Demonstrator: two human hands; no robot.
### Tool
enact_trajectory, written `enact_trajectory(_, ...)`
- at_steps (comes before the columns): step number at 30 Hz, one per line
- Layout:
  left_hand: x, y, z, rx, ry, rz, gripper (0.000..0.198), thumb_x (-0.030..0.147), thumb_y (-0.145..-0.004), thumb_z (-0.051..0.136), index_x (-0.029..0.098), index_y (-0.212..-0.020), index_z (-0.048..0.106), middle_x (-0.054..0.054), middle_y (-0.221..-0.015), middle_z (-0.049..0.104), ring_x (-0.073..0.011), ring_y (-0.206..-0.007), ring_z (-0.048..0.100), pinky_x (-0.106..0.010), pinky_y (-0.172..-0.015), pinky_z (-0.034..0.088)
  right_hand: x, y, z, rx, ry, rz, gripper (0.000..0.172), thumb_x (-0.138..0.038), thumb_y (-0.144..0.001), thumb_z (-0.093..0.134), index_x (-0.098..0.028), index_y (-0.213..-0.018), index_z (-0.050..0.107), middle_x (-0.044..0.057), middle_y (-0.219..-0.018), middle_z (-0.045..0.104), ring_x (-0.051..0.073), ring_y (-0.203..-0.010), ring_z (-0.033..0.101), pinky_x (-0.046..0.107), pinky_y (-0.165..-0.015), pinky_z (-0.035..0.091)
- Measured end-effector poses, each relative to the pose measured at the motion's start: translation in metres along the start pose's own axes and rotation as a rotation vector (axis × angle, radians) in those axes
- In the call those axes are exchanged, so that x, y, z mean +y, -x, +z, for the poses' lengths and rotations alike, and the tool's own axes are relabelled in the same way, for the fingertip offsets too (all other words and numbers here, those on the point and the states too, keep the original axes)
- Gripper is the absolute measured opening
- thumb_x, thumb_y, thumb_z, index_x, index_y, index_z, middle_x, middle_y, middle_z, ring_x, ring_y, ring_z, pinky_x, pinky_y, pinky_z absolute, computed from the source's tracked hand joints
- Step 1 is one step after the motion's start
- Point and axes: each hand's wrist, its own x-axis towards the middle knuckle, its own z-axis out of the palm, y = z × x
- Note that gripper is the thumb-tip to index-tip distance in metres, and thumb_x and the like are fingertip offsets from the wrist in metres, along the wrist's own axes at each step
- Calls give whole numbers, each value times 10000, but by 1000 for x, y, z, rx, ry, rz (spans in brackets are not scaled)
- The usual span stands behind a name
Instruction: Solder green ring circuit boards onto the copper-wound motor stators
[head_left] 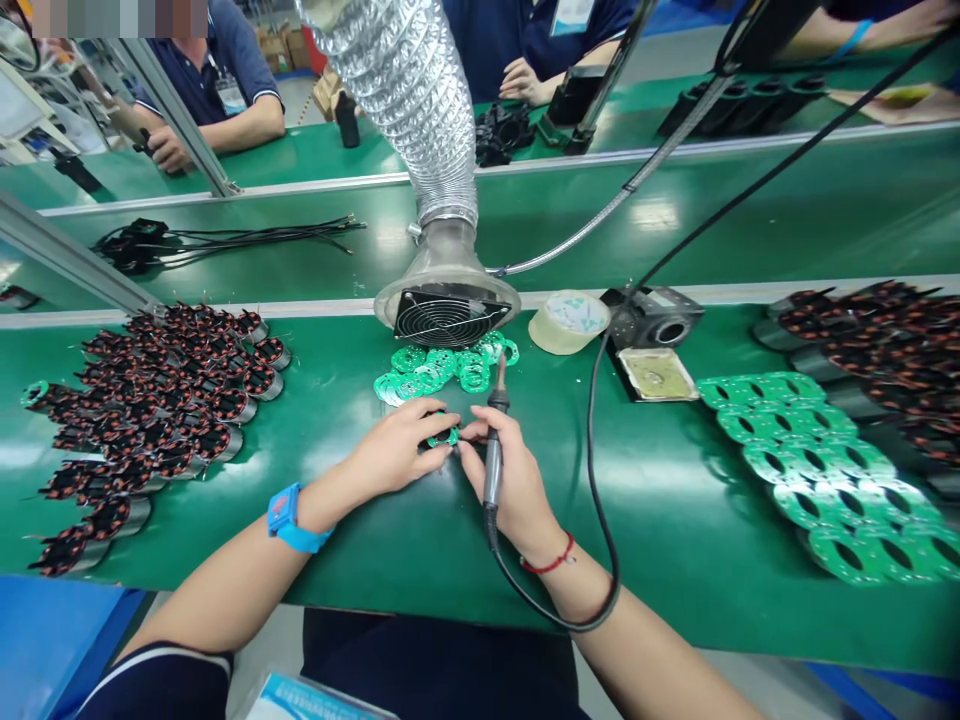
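My left hand (405,445) is closed around a small part topped by a green ring-shaped circuit board (444,436), held low over the green table. Most of that part is hidden by the fingers. In my right hand (512,475) is a soldering iron (493,460), its tip pointing up and away from me. The thumb and fingertips of the same hand reach to the right edge of the held part. Just beyond both hands lies a loose heap of green ring boards (427,372).
A fume extractor hood (448,300) hangs behind the heap. Motor stators (172,390) crowd the left; board-topped ones (814,460) stand at right. Near the back are a solder spool (570,322), an iron stand (660,318) and a cleaning pad (658,375). The iron's cable (592,480) loops over my right forearm.
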Motion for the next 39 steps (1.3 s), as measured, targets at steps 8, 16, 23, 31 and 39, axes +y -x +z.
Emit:
enact_trajectory(8,-5,2,10,79,46,-47,490,345,-928,549,183,-1372,420,-157,-1332,548,-276,-1251,524,-493,-1066,441,-3,-4,-6,-44,70,-38,336,-232,-872,533,-234,-1202,471,36,-916,664,202,-865,666,390,-846,547)
enact_trajectory(16,1,18,-26,-103,-66,-167,249,216,-837,593,148,-1076,571,-122,-1076,638,-277,-1020,593,-445,-909,485,-17,-15,-14,-282,261,-236,522,-121,-815,497,-203,-1328,449,116,-1241,619,270,-1115,602,484,-946,506)
enact_trajectory(23,-3,13,-30,9,330,-247,86,149,-847,524,165,-794,589,10,-750,612,-130,-706,548,-248,-676,421,-16,-12,0,-159,401,-256,415,-354,-874,601,-178,-1240,520,133,-1040,664,297,-922,613,474,-802,519)
enact_trajectory(31,-9,7,-9,39,733,-435,86,178,-810,580,138,-736,567,35,-651,546,-97,-621,481,-227,-619,380,-25,-4,-3,-103,408,-555,423,-172,-899,530,-221,-1316,474,106,-1109,697,261,-962,621,440,-833,488)
enact_trajectory(39,-11,8,-12,109,579,-443,84,135,-754,500,163,-675,503,47,-638,489,-102,-627,432,-235,-608,323,-19,-3,-8,-38,179,-473,418,-150,-931,510,-236,-1340,486,33,-917,765,219,-872,694,419,-842,516)
